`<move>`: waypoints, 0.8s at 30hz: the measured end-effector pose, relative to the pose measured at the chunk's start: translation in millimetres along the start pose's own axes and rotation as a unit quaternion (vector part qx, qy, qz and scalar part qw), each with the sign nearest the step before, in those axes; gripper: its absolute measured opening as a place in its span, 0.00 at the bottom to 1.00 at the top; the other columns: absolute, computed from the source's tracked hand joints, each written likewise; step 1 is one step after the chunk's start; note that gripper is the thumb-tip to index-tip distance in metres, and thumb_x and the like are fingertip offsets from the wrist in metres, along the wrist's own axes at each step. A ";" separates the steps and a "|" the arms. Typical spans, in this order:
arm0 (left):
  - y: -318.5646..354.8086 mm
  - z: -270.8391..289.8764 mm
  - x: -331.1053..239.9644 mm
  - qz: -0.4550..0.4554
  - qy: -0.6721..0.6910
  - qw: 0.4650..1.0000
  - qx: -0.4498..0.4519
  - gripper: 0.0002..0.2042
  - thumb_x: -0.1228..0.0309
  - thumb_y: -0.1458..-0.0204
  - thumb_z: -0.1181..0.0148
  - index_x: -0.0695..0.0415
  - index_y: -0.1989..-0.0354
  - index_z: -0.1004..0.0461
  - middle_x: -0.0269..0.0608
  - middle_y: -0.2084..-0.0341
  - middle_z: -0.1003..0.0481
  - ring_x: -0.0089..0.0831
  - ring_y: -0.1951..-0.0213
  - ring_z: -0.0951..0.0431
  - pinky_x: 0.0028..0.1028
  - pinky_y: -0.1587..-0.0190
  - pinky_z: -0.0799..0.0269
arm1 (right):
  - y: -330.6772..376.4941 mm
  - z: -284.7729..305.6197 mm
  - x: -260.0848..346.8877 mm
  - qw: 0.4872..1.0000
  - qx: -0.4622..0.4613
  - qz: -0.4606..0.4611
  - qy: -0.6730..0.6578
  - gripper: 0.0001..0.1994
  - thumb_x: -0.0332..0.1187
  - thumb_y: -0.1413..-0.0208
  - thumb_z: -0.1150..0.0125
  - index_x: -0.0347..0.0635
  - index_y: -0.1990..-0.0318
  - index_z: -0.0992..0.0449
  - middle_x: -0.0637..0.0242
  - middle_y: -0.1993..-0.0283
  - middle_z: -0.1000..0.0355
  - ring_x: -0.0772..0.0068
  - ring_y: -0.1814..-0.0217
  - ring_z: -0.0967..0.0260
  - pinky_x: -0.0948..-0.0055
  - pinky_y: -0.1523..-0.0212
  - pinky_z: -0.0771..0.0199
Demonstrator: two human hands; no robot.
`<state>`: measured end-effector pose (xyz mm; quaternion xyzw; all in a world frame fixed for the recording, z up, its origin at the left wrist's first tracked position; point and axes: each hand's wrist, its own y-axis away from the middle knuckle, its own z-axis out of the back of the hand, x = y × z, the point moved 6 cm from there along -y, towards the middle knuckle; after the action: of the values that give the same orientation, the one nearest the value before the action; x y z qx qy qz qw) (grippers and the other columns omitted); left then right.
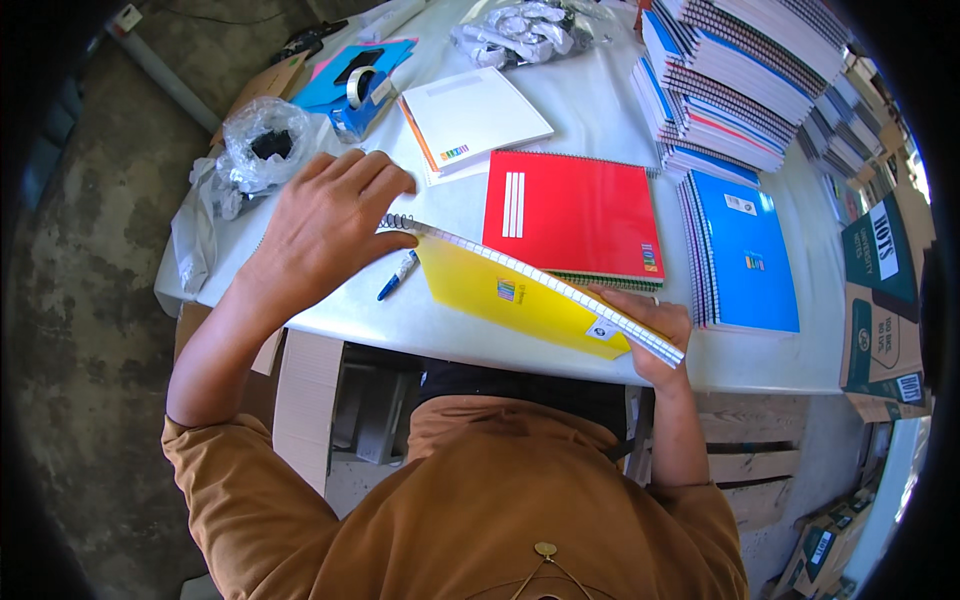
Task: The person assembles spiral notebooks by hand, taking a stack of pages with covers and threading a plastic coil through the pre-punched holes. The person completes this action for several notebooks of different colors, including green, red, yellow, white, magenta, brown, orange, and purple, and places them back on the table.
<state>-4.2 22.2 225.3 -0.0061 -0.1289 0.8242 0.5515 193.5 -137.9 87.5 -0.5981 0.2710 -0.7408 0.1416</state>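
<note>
A yellow spiral notebook (510,295) is held tilted on edge above the near side of the table, its page edges facing up. My right hand (655,325) grips its right end, the fingers partly hidden behind it. My left hand (330,220) is at the other end, thumb and fingers curved apart around the end of the wire coil (398,221); the thumb lies close to the cover's corner. Just behind the yellow one lies a red spiral notebook (570,215) on a small pile. A blue marker (398,276) rests on the table below my left thumb.
Blue spiral notebooks (745,255) lie at the right, in front of tall notebook stacks (740,80). A white notebook (475,115), a blue tape dispenser (358,115) and crumpled plastic (265,140) are farther back. Cardboard boxes (885,310) stand by the table's right edge.
</note>
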 end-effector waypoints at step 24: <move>52.4 -126.4 1.5 -0.012 -0.055 0.888 -0.456 0.47 0.35 0.52 0.64 0.72 0.41 0.53 0.61 0.40 0.50 0.63 0.38 0.59 0.57 0.40 0.75 | 5.7 -12.1 12.7 0.993 -0.027 0.046 0.103 0.15 0.24 0.59 0.38 0.36 0.59 0.23 0.50 0.58 0.27 0.60 0.60 0.25 0.74 0.57 0.27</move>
<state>-33.1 30.8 91.8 -0.2100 -0.5211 0.6668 0.4896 178.1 -146.5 92.9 -0.5090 0.3314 -0.7836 0.1307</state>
